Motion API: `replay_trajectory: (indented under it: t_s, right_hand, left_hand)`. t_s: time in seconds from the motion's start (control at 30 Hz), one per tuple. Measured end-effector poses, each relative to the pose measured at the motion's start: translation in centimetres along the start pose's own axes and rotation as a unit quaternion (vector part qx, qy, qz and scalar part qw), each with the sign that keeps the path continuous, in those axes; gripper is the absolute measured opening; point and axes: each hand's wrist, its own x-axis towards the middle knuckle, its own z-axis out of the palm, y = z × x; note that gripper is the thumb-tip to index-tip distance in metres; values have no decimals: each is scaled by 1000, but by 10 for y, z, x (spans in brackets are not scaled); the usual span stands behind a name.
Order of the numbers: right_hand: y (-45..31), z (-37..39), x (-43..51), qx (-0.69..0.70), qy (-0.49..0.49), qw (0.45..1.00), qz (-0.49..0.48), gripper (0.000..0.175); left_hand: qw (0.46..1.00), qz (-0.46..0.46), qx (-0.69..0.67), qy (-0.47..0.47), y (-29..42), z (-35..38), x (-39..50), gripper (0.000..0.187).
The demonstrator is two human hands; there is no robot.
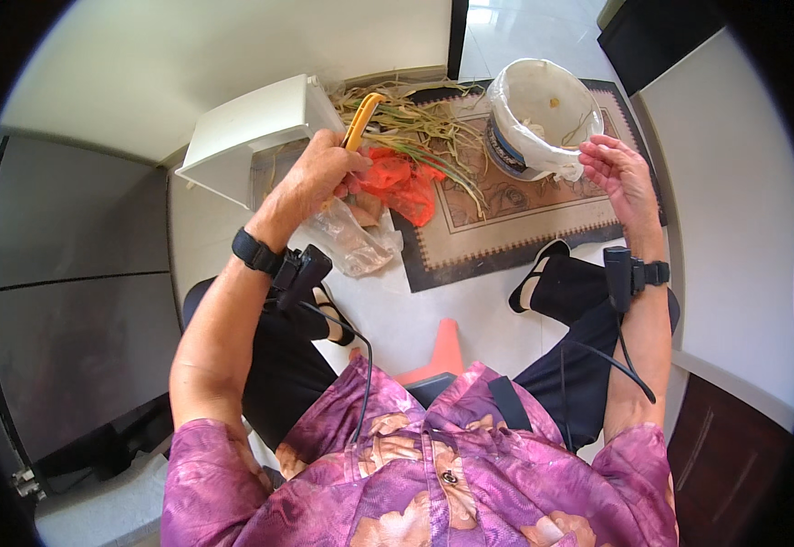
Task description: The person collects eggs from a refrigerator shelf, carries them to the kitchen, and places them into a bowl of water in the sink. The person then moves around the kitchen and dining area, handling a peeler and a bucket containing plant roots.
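My left hand (318, 167) grips a tool with a yellow handle (364, 119); its working end is hard to make out. Just beyond that hand lies a heap of long, partly dried green-onion-like stalks (431, 119). Below the stalks is a crumpled red plastic bag (403, 184), and nearer me a clear plastic bag (349, 236). My right hand (616, 174) hovers at the near right rim of a bucket (506, 147) with a white plastic liner (547, 68). Its fingers are loosely bent, with nothing visible in them. Some scraps (537, 130) sit inside the bucket.
A white plastic bin (253, 130) stands left of the stalks. The bucket is on a patterned floor mat (533, 236). A light wall (232, 48) rises behind, dark cabinet panels (75, 314) are on the left, and a white panel (732, 205) is on the right.
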Motion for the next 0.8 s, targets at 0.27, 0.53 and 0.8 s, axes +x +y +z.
replay_trajectory:
  t_s: [0.27, 0.53, 0.8]
  right_hand:
    - [74, 64, 10, -196, -138, 969, 62, 21]
    - [238, 166, 64, -457, -208, 859, -103, 44]
    - [320, 236, 129, -592, -200, 752, -211, 65]
  left_hand:
    - [997, -20, -59, 41, -17, -6, -31, 15]
    - [991, 33, -99, 77, -27, -45, -51, 16]
    - [988, 11, -124, 87, -31, -54, -72, 19]
